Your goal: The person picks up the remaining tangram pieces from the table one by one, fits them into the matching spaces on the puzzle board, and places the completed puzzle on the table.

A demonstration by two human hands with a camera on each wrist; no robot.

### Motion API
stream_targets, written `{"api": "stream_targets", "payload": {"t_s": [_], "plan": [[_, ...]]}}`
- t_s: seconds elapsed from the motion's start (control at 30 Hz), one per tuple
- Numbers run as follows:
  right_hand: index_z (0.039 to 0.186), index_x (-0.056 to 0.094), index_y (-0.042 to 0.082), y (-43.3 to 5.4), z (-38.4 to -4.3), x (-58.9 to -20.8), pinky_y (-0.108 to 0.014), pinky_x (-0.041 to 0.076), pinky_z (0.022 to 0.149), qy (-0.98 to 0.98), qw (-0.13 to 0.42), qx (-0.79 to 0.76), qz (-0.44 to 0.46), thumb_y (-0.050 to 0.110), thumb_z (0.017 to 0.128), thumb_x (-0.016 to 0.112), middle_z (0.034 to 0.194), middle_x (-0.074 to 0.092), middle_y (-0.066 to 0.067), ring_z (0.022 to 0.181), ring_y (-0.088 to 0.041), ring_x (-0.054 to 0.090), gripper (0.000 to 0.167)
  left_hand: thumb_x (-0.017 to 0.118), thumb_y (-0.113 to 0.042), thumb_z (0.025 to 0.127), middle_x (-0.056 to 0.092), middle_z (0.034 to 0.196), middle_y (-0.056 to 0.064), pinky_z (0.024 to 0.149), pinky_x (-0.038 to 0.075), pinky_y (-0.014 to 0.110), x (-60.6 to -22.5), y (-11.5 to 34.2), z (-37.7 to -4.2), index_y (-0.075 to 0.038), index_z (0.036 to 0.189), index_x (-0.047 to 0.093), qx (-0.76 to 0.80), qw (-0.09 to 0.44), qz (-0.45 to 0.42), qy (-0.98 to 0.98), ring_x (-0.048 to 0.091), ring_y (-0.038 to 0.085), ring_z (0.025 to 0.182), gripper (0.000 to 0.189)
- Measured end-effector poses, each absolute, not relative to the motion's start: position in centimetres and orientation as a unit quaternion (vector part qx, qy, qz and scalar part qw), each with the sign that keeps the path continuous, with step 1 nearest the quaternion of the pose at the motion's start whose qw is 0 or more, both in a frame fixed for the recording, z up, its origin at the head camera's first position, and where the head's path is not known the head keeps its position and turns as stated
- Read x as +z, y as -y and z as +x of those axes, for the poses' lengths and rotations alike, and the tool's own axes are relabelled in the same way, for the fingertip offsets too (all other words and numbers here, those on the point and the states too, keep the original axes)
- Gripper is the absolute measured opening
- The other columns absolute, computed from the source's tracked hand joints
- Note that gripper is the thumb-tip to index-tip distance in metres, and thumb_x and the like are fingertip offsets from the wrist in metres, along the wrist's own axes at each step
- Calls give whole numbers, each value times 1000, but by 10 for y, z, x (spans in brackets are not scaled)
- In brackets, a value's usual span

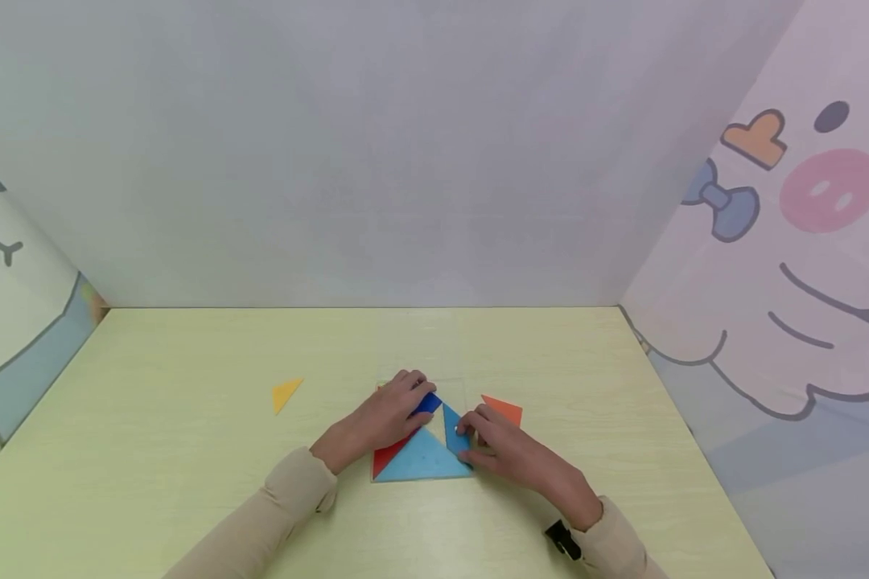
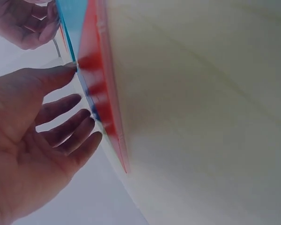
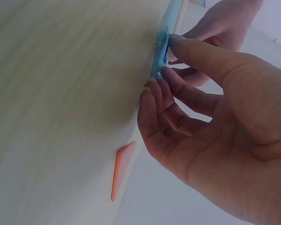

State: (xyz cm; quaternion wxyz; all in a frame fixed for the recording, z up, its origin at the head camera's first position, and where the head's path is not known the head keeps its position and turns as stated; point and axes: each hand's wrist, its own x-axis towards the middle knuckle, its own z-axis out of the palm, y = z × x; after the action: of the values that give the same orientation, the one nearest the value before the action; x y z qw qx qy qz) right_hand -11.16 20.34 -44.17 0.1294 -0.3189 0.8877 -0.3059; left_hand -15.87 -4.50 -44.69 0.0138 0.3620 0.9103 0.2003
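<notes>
The blue parallelogram point(image 1: 450, 425) is sitting at the fingers of my right hand point(image 1: 505, 449); I am pinching its outer edge between thumb and forefinger, with the other fingers curling beside it. Whether it is lying flat or riding slightly raised, I cannot tell. Just left of those fingers, a pale gap is showing, and the large light-blue triangle point(image 1: 423, 460) is lying on their near side.

My left hand point(image 1: 391, 416) is resting over the far left of the assembled pieces, its fingers loosely bent and spaced, touching rather than gripping. The dark blue piece point(image 1: 429, 404) is showing between its thumb and forefinger, and the red piece point(image 1: 389, 457) is peeking out on the near side of its thumb.

For setting this edge well, I am judging that a light pinch, kept level, is serving best: nudging the parallelogram sideways in small touches, not pressing down on a corner, while the left fingers are steadying the neighbours. Too hard a push could be shifting the light-blue triangle.

Farther out on the counter point(image 1: 152, 498), an orange piece point(image 1: 505, 408) is lying just beyond the right fingers, and a yellow triangle point(image 1: 286, 395) well left of the left ones.
</notes>
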Motion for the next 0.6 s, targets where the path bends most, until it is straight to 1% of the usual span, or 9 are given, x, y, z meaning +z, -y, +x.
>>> {"api": "stream_targets", "payload": {"t_s": [0.2,0.27,0.4,0.5,0.6], "plan": [[114,58,5,-203,-111,-441,-26,49,77,-888,128,-306,-317,11,98,71,108,54,-4,88,-15,51,21,74,-23,96,63,121,16,92,56,39,-447,49,-156,2,130,61,187,-45,342,-920,60,29,110,44],[114,59,5,-203,-111,-441,-25,49,78,-890,133,-305,-312,12,98,71,108,54,-3,88,-14,51,21,76,-22,95,65,117,14,90,57,38,-447,51,-156,1,128,63,183,-67,328,-924,62,28,107,42],[114,59,5,-202,-112,-440,-25,49,78,-891,137,-306,-306,12,98,71,107,54,-2,89,-14,51,22,79,-19,91,68,107,11,82,56,34,-447,56,-157,-2,119,68,182,-105,295,-932,63,24,97,34],[114,59,5,-201,-112,-440,-25,49,78,-892,140,-305,-301,12,98,71,107,54,-2,89,-14,51,22,82,-16,89,69,101,10,77,56,33,-449,60,-158,-4,114,71,185,-121,276,-935,62,22,92,30],[114,59,5,-201,-111,-440,-25,49,78,-893,143,-305,-298,12,98,71,107,54,-2,89,-15,51,21,84,-16,86,68,98,10,76,56,33,-449,63,-158,-4,112,71,190,-122,257,-940,62,22,90,31]]}}
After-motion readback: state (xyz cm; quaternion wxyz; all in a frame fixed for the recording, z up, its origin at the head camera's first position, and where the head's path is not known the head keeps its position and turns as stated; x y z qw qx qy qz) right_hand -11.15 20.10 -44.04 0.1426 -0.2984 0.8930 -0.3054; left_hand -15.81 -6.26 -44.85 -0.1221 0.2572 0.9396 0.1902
